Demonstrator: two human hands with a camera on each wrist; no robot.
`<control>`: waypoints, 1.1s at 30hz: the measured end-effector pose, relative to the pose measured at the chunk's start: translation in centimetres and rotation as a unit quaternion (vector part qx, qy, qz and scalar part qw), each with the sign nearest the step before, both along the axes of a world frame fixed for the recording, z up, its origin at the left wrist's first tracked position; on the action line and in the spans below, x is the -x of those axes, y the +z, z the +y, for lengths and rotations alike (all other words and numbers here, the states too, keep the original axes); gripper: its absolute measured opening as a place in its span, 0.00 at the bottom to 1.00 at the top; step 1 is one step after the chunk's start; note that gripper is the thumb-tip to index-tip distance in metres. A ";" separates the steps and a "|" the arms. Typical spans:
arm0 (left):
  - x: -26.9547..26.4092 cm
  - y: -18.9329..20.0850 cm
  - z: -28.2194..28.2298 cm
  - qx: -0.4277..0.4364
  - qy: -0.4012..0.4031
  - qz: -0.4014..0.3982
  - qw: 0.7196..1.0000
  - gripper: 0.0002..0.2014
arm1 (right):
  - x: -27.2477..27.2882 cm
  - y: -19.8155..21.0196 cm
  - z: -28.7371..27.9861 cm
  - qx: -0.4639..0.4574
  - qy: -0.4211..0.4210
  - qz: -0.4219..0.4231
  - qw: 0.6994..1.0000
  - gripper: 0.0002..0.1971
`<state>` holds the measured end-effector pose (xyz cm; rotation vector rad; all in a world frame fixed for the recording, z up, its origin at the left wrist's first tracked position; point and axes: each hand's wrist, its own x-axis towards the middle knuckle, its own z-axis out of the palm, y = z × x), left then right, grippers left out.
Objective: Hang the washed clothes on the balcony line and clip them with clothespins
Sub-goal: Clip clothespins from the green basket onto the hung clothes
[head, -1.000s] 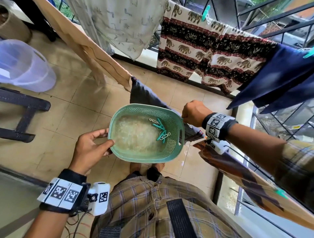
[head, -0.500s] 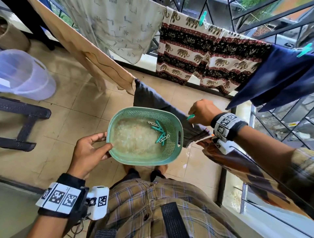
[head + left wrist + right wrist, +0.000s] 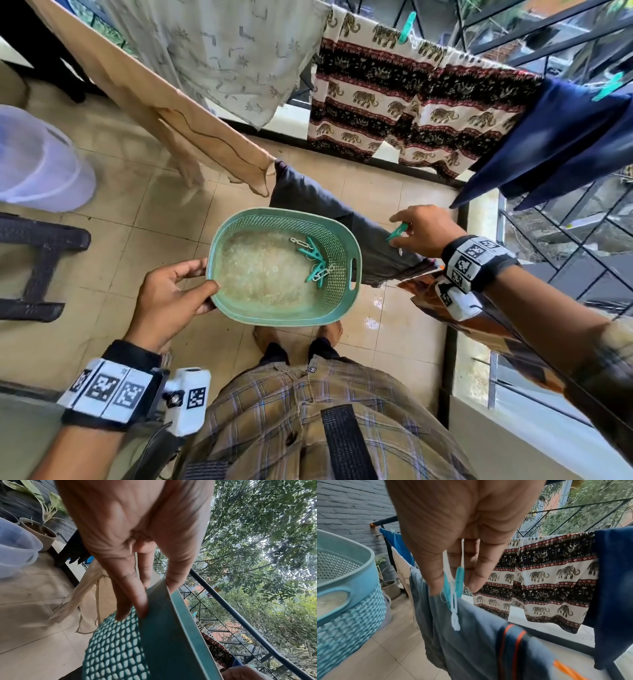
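Note:
My left hand [image 3: 173,298] grips the rim of a green plastic basket [image 3: 342,229] held at waist height, thumb inside, fingers [image 3: 132,601] under the rim [image 3: 180,615]. A few teal clothespins [image 3: 313,258] lie inside it. My right hand [image 3: 423,229] pinches one teal clothespin [image 3: 397,232] just above a dark grey garment [image 3: 315,198] draped over the near line. In the right wrist view the clothespin [image 3: 456,588] hangs between thumb and fingers over the grey cloth [image 3: 471,635]. Elephant-print trousers [image 3: 411,99] and a navy garment [image 3: 555,144] hang pinned on the far line.
A beige cloth [image 3: 164,106] and a pale patterned cloth [image 3: 222,51] hang at left. A clear plastic tub [image 3: 37,164] and a dark stool [image 3: 37,267] stand on the wet tiled floor. The balcony railing [image 3: 565,240] runs along the right; a brown patterned cloth [image 3: 479,329] hangs below my right wrist.
My right hand has moved right, away from the basket, with a teal clothespin in its fingers, and now hovers over the grey garment. The left hand keeps holding the basket.

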<state>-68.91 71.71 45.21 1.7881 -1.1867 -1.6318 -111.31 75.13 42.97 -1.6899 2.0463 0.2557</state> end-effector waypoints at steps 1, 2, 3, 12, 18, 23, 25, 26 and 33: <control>0.0 -0.1 -0.2 -0.002 -0.003 0.000 1.000 0.23 | 0.0 0.1 0.0 0.000 0.001 -0.002 1.000 0.27; 0.0 -0.1 -0.4 -0.003 -0.007 0.003 1.000 0.23 | -0.1 0.3 -0.1 0.003 0.000 -0.003 1.000 0.28; 0.0 -0.1 -0.6 -0.003 -0.012 0.007 1.000 0.23 | 0.0 0.5 -0.1 0.011 0.000 -0.002 1.000 0.29; -0.3 0.1 -1.4 0.000 -0.031 0.033 0.999 0.24 | -7.4 6.5 -2.6 0.170 0.058 -0.076 0.981 0.07; -1.5 -0.1 -1.0 0.013 -0.046 0.028 0.998 0.24 | -17.9 4.8 -3.8 -0.019 0.161 0.004 0.987 0.14; -2.6 -0.3 -0.6 0.013 -0.044 0.044 0.998 0.22 | -21.8 2.9 -3.3 -0.062 0.180 0.039 0.981 0.08; -3.2 -0.6 -0.4 0.010 -0.039 0.048 0.998 0.23 | -22.3 2.9 -3.5 -0.063 0.184 0.052 0.980 0.10; -3.4 -0.7 -0.3 0.011 -0.036 0.049 0.998 0.23 | -22.4 2.9 -3.7 -0.062 0.184 0.057 0.979 0.11; -4.6 -0.4 0.2 0.025 -0.023 0.045 0.998 0.24 | -23.8 2.1 -4.9 -0.069 0.199 0.067 0.975 0.10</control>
